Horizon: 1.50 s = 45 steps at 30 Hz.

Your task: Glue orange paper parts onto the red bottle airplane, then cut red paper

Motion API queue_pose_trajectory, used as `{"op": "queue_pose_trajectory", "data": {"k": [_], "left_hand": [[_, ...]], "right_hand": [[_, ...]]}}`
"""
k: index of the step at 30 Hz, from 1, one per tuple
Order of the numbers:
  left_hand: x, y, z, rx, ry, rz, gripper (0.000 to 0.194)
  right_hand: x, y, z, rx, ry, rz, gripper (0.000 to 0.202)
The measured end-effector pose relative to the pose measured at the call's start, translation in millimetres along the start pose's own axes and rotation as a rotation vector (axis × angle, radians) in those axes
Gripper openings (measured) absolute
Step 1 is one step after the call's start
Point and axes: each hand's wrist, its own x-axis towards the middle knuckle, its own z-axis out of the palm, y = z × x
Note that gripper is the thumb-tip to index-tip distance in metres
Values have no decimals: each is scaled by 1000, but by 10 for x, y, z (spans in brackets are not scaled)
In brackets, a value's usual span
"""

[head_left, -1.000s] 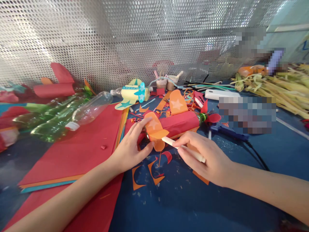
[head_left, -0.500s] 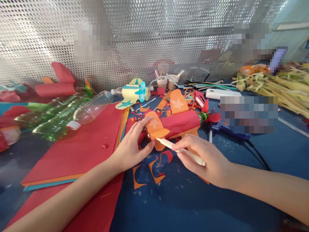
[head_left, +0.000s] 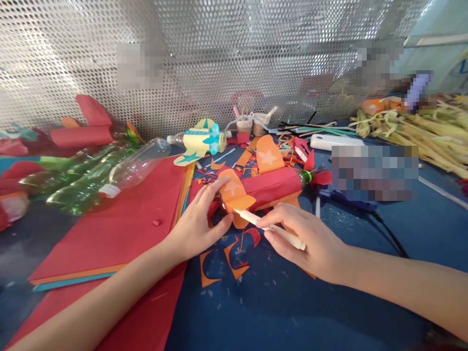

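Over blue table (head_left: 292, 312) — perforated panel (head_left: 204, 63) behind — right fingers (head_left: 275, 216) pinch marker (head_left: 247, 216); left fingers (head_left: 213, 191) spread.

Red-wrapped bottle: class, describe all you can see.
The red-wrapped bottle lies on its side on the blue table, green neck pointing right. Its covering looks like paper. Two orange fins, each with a pale star, stick up. The left grip touches its left fin; a white pen points at orange paper below.

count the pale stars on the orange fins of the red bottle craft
2: one star on the far fin, one star on the fin the left hand touches. More may be hidden: the right hand covers part of the near fin.
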Motion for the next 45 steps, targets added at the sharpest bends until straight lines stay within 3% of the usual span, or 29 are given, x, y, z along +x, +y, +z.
{"op": "queue_pose_trajectory", "data": {"k": [45], "left_hand": [[2,-7,5,12,9,24,58]], "right_hand": [[7,4,6,0,7,-26,6]]}}
